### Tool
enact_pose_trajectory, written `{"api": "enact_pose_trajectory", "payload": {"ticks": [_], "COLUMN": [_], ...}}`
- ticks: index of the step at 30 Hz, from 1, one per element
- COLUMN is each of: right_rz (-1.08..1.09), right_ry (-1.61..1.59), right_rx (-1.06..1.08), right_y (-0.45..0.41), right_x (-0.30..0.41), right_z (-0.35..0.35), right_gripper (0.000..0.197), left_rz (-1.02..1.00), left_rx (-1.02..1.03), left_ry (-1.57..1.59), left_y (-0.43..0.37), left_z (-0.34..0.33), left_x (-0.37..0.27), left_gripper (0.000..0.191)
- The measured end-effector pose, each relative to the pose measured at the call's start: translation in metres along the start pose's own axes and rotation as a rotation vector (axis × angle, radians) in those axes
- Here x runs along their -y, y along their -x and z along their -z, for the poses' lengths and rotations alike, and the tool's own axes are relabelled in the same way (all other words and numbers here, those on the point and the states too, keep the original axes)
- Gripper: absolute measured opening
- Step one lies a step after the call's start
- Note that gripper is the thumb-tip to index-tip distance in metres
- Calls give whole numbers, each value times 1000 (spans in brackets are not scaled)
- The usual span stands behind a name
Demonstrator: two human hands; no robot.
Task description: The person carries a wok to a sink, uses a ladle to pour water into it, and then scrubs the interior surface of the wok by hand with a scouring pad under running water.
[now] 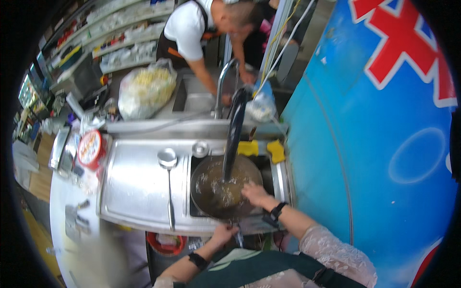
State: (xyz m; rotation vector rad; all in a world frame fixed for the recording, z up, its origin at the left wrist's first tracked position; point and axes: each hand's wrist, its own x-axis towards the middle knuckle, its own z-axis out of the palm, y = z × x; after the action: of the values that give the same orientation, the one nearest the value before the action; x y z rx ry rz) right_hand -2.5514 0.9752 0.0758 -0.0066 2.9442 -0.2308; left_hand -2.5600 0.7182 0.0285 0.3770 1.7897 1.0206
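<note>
A large round wok (194, 190) sits in the sink basin (267, 172), holding brownish, rippling water. Into it hangs a black hose (234, 136) from the chrome faucet side, its lower end at the water. My right hand (256, 194) reaches over the wok's right side. Its fingertips are at the water and partly hidden, so I cannot tell whether they hold anything. My left hand (225, 233) grips the wok's handle (237, 235) at the front edge of the sink.
A long-handled ladle (169, 180) lies on the steel drainboard (133, 180). Yellow sponge cloths (276, 151) and a drain strainer (200, 148) rest behind the basin. A red-lidded tub (90, 148) stands left. Across the partition, a person (191, 32) works near a chrome faucet (219, 86). A blue panel (331, 151) borders the right.
</note>
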Motion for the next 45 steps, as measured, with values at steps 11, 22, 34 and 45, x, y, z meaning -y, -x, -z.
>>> {"api": "enact_pose_trajectory", "payload": {"ticks": [11,22,34,45], "right_rz": [-107,-105,-110,-119], "right_ry": [-100,-135,-164,-165], "right_rx": [2,-7,-29,59], "right_y": [4,6,8,1], "right_x": [7,14,16,22], "right_z": [-2,-10,-15,-19], "right_gripper": [24,18,22,24], "left_rz": [191,107,71,28], "left_rx": [104,69,282,234], "left_ry": [-615,-210,-8,-39], "left_y": [6,-15,-2,-28], "left_z": [2,5,30,8], "left_x": [-44,-5,-29,12], "left_gripper": [98,67,55,57]}}
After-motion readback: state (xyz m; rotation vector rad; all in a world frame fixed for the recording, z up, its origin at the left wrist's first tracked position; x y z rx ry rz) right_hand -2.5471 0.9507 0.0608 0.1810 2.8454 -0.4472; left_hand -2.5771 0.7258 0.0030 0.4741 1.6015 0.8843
